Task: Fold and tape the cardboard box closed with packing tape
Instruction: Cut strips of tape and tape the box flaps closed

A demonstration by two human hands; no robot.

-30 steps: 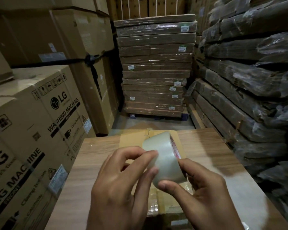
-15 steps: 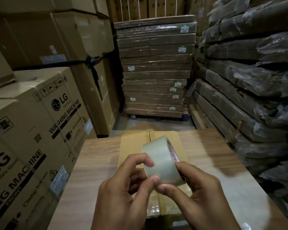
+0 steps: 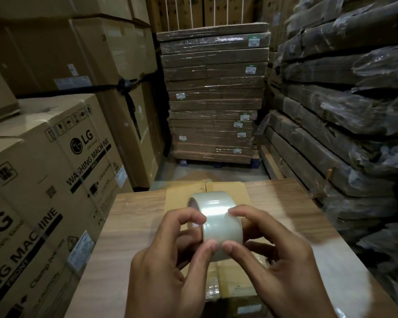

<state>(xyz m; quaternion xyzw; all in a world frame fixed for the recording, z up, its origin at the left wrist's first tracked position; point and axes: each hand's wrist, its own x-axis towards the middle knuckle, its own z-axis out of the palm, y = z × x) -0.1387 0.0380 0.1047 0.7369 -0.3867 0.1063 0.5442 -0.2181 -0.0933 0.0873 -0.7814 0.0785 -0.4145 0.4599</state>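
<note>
While you hold the clear, glossy roll of packing tape [image 3: 218,216] just above the flat brown cardboard box [image 3: 228,188] on the pale wood-grain surface [image 3: 136,221], your left hand [image 3: 170,255] and right hand [image 3: 278,260] each have a grip curled round the roll, thumbs and fingertips pinching its outer band. You appear to be hunting for the tape's loose end. On clear film it may split into a sliver if a nail lifts only one corner. The box's flaps lie folded, meeting at a centre seam. Your hands hide the seam's middle, the loose end cannot be made out, and blur softens your right hand.
</note>
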